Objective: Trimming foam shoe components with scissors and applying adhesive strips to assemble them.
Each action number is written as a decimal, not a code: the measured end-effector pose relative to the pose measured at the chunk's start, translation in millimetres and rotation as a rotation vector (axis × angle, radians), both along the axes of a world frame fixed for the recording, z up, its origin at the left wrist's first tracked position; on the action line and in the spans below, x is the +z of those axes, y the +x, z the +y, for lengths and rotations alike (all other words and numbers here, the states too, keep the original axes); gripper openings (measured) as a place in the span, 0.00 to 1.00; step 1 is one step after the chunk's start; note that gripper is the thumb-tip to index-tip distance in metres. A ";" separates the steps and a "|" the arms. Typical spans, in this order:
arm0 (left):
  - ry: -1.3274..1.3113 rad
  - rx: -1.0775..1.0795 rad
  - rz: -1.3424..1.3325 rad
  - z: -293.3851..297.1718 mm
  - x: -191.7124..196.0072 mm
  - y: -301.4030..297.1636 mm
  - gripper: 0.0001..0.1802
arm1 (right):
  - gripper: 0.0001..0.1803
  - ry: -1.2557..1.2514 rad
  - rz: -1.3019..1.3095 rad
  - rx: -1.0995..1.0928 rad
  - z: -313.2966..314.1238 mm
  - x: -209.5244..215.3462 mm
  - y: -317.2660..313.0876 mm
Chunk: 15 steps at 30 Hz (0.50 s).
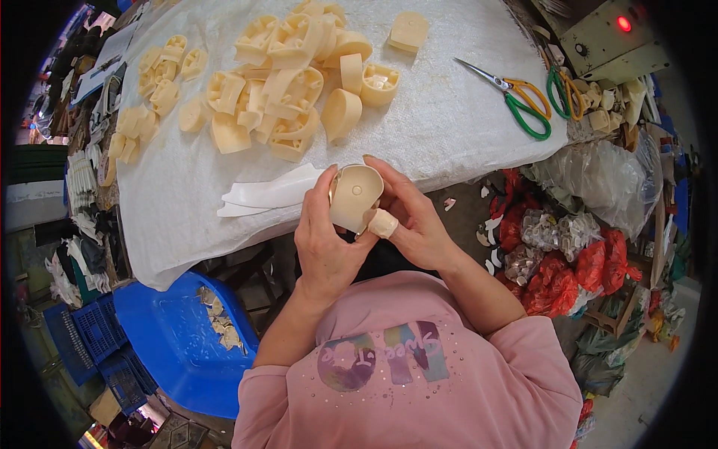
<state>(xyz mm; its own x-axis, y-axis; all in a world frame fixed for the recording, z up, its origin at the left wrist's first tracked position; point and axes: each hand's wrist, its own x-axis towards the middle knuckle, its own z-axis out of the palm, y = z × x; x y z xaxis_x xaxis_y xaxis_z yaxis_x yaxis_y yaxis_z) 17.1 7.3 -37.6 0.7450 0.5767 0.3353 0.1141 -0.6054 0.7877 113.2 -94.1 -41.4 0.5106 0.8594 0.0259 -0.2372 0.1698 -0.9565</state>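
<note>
Part, at five o'clock from the pile, sits between half-curled left hand and right hand, both gripping its sides; even pressure, thumbs low, should best steady it.

Cream parts, scissors on cloth

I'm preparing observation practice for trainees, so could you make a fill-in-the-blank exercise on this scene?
1. The right hand, gripping a cream rounded piece with the left hand, has a beige wrapping on its ____.
2. A heap of cream moulded pieces rests on a ____ woven sheet.
3. The silver-bladed, green-and-orange-handled scissors lie to the heap's ____.
4. The big plastic basin at lower left is ____.

Missing words: thumb; white; right; blue.
</note>
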 end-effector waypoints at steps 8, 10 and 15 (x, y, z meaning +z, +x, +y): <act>-0.469 -0.073 0.076 -5.1 4.0 -3.0 0.44 | 0.28 -0.137 -0.196 -0.160 -2.2 -1.4 6.6; -0.668 -0.141 -0.016 -0.1 3.6 -6.3 0.44 | 0.27 -0.105 -0.225 -0.181 -1.4 -6.9 8.5; -0.208 -0.097 0.033 -5.1 7.0 -1.4 0.45 | 0.27 -0.134 -0.204 -0.209 -0.6 -7.0 4.4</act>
<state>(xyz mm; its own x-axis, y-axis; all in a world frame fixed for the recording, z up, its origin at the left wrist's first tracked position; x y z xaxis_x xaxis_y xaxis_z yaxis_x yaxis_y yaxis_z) 15.7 2.2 -30.6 0.8090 0.5559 0.1912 0.0909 -0.4397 0.8935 117.6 -94.8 -48.3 0.6724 0.7392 0.0396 -0.0111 0.0635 -0.9979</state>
